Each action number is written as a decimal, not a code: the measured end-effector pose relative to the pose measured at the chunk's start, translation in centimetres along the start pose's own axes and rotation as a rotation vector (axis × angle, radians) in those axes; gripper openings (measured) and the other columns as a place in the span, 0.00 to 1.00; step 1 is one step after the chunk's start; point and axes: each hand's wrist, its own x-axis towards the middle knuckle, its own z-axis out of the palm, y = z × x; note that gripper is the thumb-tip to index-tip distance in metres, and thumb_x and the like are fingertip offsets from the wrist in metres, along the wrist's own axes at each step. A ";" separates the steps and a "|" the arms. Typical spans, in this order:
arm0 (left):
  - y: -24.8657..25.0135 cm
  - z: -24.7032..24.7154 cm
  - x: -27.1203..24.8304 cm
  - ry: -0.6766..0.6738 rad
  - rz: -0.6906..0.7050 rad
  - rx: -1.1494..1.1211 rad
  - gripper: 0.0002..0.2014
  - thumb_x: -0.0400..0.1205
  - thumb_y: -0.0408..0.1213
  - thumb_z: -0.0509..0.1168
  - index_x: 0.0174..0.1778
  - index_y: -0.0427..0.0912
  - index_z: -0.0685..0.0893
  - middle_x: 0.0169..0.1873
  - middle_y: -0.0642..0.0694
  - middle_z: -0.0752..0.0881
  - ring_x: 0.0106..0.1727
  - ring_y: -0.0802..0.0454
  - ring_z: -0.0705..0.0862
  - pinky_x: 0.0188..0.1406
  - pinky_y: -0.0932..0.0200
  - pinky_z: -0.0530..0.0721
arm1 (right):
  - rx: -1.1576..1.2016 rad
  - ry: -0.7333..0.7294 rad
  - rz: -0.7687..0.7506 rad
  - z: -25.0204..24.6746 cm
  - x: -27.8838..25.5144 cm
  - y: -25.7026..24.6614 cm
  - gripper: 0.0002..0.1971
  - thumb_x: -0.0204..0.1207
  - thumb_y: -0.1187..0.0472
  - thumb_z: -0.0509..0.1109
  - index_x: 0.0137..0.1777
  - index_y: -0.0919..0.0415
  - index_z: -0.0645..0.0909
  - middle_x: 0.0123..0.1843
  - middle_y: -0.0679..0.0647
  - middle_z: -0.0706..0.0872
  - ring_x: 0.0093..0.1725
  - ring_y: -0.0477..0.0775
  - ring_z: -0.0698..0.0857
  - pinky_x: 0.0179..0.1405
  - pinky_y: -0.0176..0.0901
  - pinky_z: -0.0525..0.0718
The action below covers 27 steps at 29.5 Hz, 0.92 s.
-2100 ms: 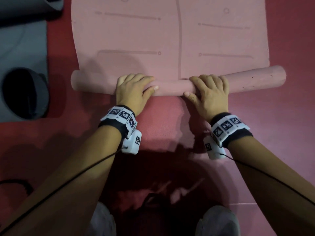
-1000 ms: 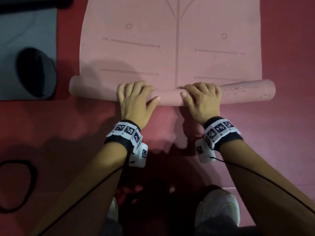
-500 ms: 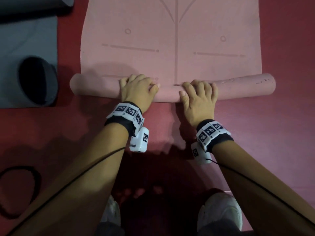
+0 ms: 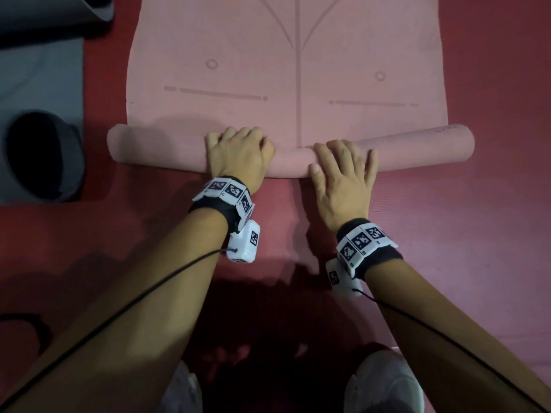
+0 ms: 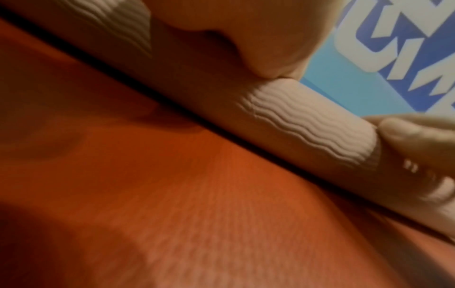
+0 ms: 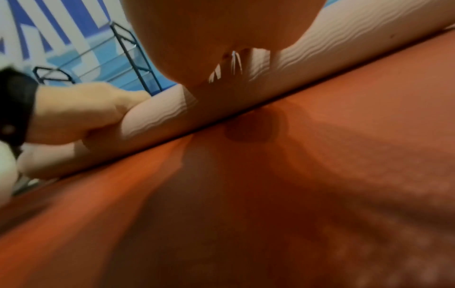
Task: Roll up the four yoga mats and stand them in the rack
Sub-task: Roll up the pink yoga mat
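1. Hands meet at the middle of a pink yoga mat, part-rolled on a red floor; the rolled part runs across the centre of the head view, with the flat remainder stretching to the top edge.
2. The left hand lies over the roll left of centre, fingers curled over its far side and gripping it; the left wrist view shows the palm pressed on the roll's ribbed underside.
3. The right hand rests on the roll just right of centre, fingers spread and fairly straight across its top, thumb on the near side; it presses rather than clasps.
4. Against the view half a second earlier, the roll's right end sits higher in the frame than its left, and the right hand has flattened and slid back toward the body, while the left has closed tighter over the roll.
5. More of the mat's printed lines and both small circles show above the roll than two seconds ago, as the head view has shifted.
6. A grey rolled mat lies at the left edge on a flat grey mat.
7. A dark metal rack stands before a blue-and-white wall in the upper left of the right wrist view.
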 end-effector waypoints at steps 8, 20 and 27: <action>-1.4 -0.7 -2.8 0.118 0.135 -0.104 0.22 0.80 0.55 0.63 0.66 0.48 0.81 0.66 0.48 0.80 0.69 0.44 0.75 0.76 0.41 0.62 | -0.100 -0.171 -0.014 -0.6 4.7 0.2 0.21 0.88 0.41 0.48 0.69 0.44 0.79 0.61 0.50 0.84 0.66 0.61 0.77 0.74 0.63 0.60; -2.0 -1.8 1.1 -0.188 0.155 0.042 0.33 0.74 0.68 0.67 0.70 0.51 0.77 0.64 0.51 0.81 0.68 0.47 0.74 0.70 0.46 0.60 | -0.098 -0.485 -0.102 -3.0 7.7 1.2 0.32 0.71 0.26 0.66 0.71 0.43 0.76 0.61 0.55 0.83 0.66 0.64 0.78 0.71 0.63 0.61; -1.4 -3.0 -2.3 -0.382 0.176 0.072 0.33 0.73 0.69 0.66 0.68 0.52 0.77 0.64 0.54 0.81 0.69 0.50 0.75 0.68 0.48 0.63 | -0.105 -0.634 -0.115 -5.1 4.0 1.1 0.35 0.70 0.25 0.66 0.73 0.42 0.74 0.62 0.53 0.85 0.64 0.63 0.80 0.64 0.60 0.65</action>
